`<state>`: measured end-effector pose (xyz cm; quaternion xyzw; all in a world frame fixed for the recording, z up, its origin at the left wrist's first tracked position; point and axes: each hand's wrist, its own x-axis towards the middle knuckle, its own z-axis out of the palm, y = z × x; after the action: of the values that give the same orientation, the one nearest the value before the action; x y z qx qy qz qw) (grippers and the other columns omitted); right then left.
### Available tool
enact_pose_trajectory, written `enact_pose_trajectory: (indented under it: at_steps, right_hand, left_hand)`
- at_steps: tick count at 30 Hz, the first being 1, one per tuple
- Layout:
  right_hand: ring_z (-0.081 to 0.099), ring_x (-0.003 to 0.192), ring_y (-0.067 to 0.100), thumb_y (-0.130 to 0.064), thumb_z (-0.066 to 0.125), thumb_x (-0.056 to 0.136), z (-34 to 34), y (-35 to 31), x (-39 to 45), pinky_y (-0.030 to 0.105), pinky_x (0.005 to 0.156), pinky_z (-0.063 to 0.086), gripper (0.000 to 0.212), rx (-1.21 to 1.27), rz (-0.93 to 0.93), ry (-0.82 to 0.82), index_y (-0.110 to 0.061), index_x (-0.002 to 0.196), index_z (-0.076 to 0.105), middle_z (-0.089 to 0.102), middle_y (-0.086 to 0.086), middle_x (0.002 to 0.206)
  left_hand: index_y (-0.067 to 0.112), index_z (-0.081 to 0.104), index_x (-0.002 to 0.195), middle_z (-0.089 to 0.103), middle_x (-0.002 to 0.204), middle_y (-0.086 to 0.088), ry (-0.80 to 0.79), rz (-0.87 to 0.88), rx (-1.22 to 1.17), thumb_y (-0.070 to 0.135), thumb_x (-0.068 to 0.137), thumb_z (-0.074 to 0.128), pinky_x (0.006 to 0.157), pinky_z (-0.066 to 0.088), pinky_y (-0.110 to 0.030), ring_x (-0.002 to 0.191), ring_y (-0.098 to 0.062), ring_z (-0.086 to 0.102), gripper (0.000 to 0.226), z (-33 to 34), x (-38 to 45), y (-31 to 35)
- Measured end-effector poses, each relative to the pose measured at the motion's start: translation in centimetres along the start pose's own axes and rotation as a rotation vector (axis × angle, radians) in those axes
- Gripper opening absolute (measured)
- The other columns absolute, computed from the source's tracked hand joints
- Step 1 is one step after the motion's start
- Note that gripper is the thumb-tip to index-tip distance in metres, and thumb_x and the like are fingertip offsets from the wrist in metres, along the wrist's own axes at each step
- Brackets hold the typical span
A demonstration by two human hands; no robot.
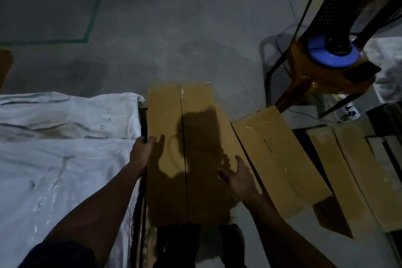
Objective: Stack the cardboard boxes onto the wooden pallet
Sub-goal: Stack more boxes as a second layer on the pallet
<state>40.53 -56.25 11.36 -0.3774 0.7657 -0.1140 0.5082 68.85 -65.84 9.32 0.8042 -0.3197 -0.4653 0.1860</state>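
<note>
A long brown cardboard box point(169, 115) with a taped centre seam lies lengthwise in front of me. My left hand point(142, 151) grips its left edge, the thumb on top and the fingers down the side. My right hand point(238, 177) rests flat on the box's right part, fingers spread, near its right edge. A second cardboard box point(280, 159) lies tilted just to the right. Further right, a third cardboard box point(348, 172) lies in shadow. No wooden pallet shows clearly.
A white sack-like cloth point(65, 148) covers a bulky load at the left, against the box's left side. A brown plastic chair point(322, 72) with a blue-and-black object on its seat stands at the back right. Grey concrete floor point(174, 28) with a green painted outline lies beyond.
</note>
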Motion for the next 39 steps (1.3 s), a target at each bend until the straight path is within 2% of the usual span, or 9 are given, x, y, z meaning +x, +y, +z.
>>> enact_pose_trajectory:
  at_steps: [2,5,10,17,23,27,29,34,39]
  right_hand:
    - [0.04,0.14,0.034,-0.045,0.077,0.084,1.7,0.2,2.8,0.046,0.11,0.039,0.098,0.034,0.037,-0.01,-0.025,0.159,0.016,0.037,0.009,0.157]
    - [0.033,0.144,0.037,-0.051,0.082,0.076,3.8,0.9,6.4,0.053,0.113,0.037,0.115,0.041,0.029,-0.014,-0.029,0.16,0.007,0.03,0.011,0.16]
    - [0.037,0.141,0.038,-0.056,0.085,0.066,6.6,1.7,9.9,0.05,0.107,0.042,0.126,0.057,0.004,-0.012,-0.029,0.16,0.005,0.029,0.015,0.158]
    - [0.027,0.148,0.028,-0.049,0.087,0.068,8.4,3.4,12.5,0.045,0.111,0.037,0.127,0.064,-0.07,0.011,-0.031,0.16,0.001,0.016,0.004,0.166]
    - [0.037,0.142,0.027,-0.061,0.083,0.061,8.3,4.4,13.2,0.04,0.102,0.043,0.126,0.096,-0.087,0.012,-0.046,0.156,0.001,0.021,-0.001,0.165]
    - [0.035,0.142,0.03,-0.079,0.078,0.051,8.0,5.0,13.7,0.042,0.105,0.043,0.13,0.101,-0.114,0.032,-0.053,0.152,0.001,0.023,0.002,0.163]
    - [0.038,0.141,0.033,-0.073,0.083,0.054,8.0,4.9,13.8,0.048,0.106,0.045,0.133,0.097,-0.112,0.02,-0.044,0.156,0.002,0.028,0.006,0.161]
    - [0.055,0.117,0.024,-0.041,0.087,0.071,7.6,5.8,12.1,0.03,0.088,0.048,0.124,0.114,-0.099,-0.007,-0.026,0.16,0.002,0.046,0.013,0.151]
    - [0.041,0.14,0.034,-0.048,0.085,0.072,5.8,7.6,6.3,0.039,0.103,0.041,0.124,0.22,-0.059,0.027,-0.034,0.16,-0.003,0.031,0.003,0.162]
  left_hand:
    - [0.007,0.05,0.136,0.06,0.131,-0.009,-0.05,0.013,-0.031,0.066,0.083,0.061,0.081,0.048,-0.034,0.103,-0.024,0.06,0.079,0.4,3.9,-0.4]
    - [0.017,0.044,0.143,0.058,0.137,-0.01,-0.088,0.031,-0.03,0.082,0.056,0.069,0.098,0.051,-0.049,0.117,-0.029,0.06,0.111,1.3,9.3,-2.3]
    - [0.017,0.013,0.156,0.033,0.157,-0.01,-0.055,0.052,0.029,0.047,0.078,0.079,0.112,0.038,-0.049,0.141,-0.031,0.037,0.107,2.8,11.0,-1.5]
    - [0.015,0.022,0.152,0.044,0.148,-0.008,-0.041,0.159,0.065,0.027,0.074,0.086,0.111,0.039,-0.045,0.134,-0.026,0.044,0.101,4.5,13.6,-3.8]
    - [0.021,0.018,0.155,0.043,0.142,0.003,-0.077,0.212,0.021,0.03,0.07,0.088,0.105,0.039,-0.036,0.129,-0.018,0.043,0.111,5.2,12.9,-5.1]
    - [0.031,0.021,0.152,0.043,0.145,0.0,-0.046,0.214,0.039,0.066,0.053,0.082,0.105,0.044,-0.044,0.129,-0.022,0.045,0.121,5.4,10.8,-7.2]
    - [0.033,0.025,0.149,0.046,0.142,0.0,-0.04,0.215,0.058,0.072,0.05,0.081,0.102,0.047,-0.049,0.127,-0.023,0.048,0.12,5.4,9.9,-8.5]
    - [0.026,0.031,0.146,0.046,0.12,0.017,-0.079,0.254,0.059,0.032,0.07,0.088,0.092,0.044,-0.031,0.113,-0.013,0.047,0.095,5.6,7.6,-9.3]
    - [0.03,0.028,0.149,0.05,0.13,0.012,-0.102,0.302,0.076,0.042,0.071,0.084,0.1,0.043,-0.038,0.121,-0.017,0.05,0.097,5.1,2.6,-8.0]
